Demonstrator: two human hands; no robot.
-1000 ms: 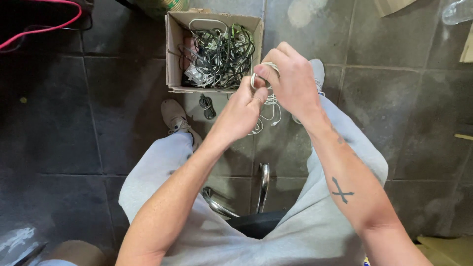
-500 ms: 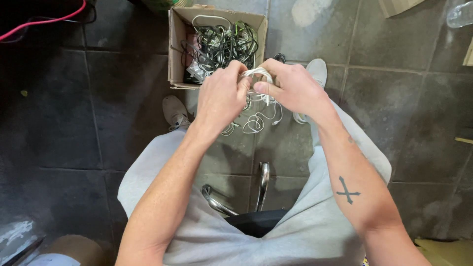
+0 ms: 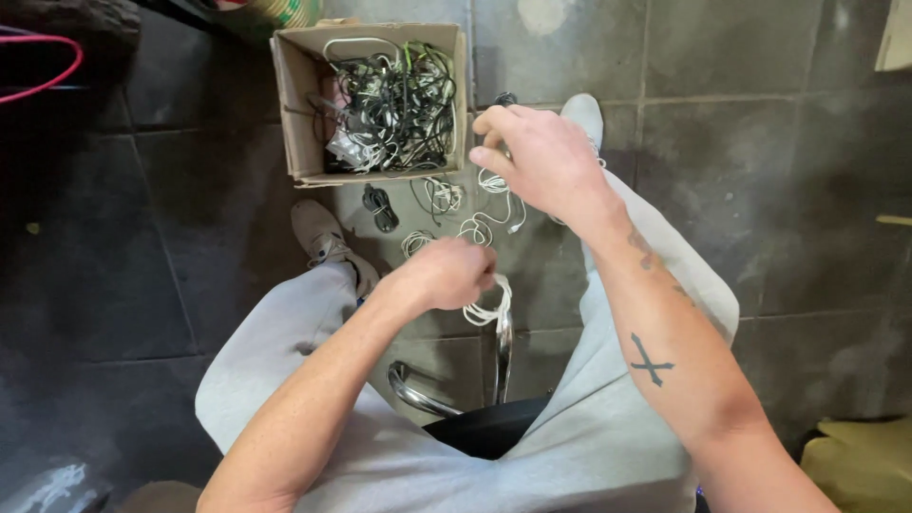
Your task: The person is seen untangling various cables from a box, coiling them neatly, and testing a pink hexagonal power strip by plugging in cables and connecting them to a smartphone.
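My left hand [image 3: 442, 274] is closed around a small coiled bundle of white cable [image 3: 489, 306], held low between my knees. Farther forward, my right hand [image 3: 537, 152] hovers with fingers loosely spread over the floor; it seems to hold nothing. Below it several loose white cables [image 3: 480, 223] lie on the dark tiles, and a small black cable bundle [image 3: 380, 204] rests beside them. An open cardboard box [image 3: 290, 114] full of tangled black, white and green cables stands just beyond.
I sit on a chair with chrome legs [image 3: 502, 356], wearing grey trousers. My left shoe [image 3: 323, 236] rests on the tiles near the box. A pink hose [image 3: 43, 76] curves at the far left. Yellowish material [image 3: 855, 465] lies at the lower right.
The hands were together at the coil in front of the box. Now they have parted: the left has drawn back and down with the coil, the right stays out ahead.
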